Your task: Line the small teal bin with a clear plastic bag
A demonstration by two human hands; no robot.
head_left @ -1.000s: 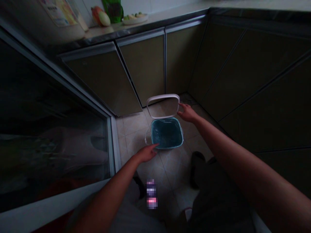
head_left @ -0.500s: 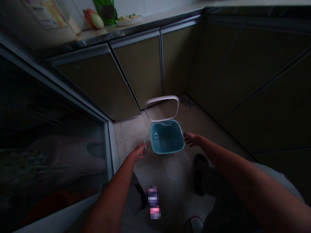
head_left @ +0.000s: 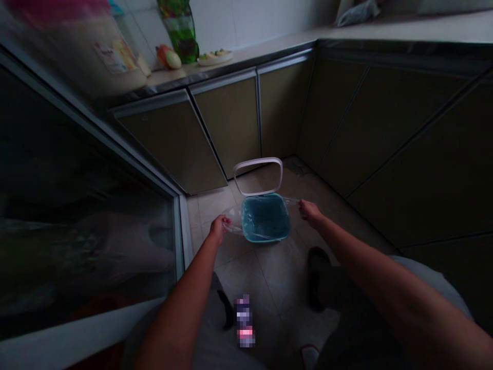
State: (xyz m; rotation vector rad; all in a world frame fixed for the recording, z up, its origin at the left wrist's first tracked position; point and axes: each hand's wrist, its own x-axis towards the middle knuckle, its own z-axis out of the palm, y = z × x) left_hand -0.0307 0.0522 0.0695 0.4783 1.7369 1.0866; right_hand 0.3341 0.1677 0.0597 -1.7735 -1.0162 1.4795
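Observation:
A blue-green trash can (head_left: 266, 221) stands on the tiled floor in front of me, its light rim frame (head_left: 235, 177) raised behind the opening. A clear plastic bag (head_left: 234, 226) lines the can and is stretched out past both sides. On the left, my left hand (head_left: 219, 228) is closed on one edge of the bag, away from the can's wall. My right hand (head_left: 310, 212) pinches the opposite edge, drawn out to the right. Little of the bag inside the can can be made out.
Cabinets (head_left: 227, 123) run behind and to the right under a counter (head_left: 269, 49). A glass door (head_left: 96, 205) with a metal frame borders the left. On the counter are a plate (head_left: 215, 57), an onion (head_left: 173, 60) and a large container (head_left: 115, 56). My shoe (head_left: 319, 277) is on the floor.
Both hands have moved outward from the can and closed, pulling the bag's edges out to each side. The view has tilted up slightly, showing more of the counter.

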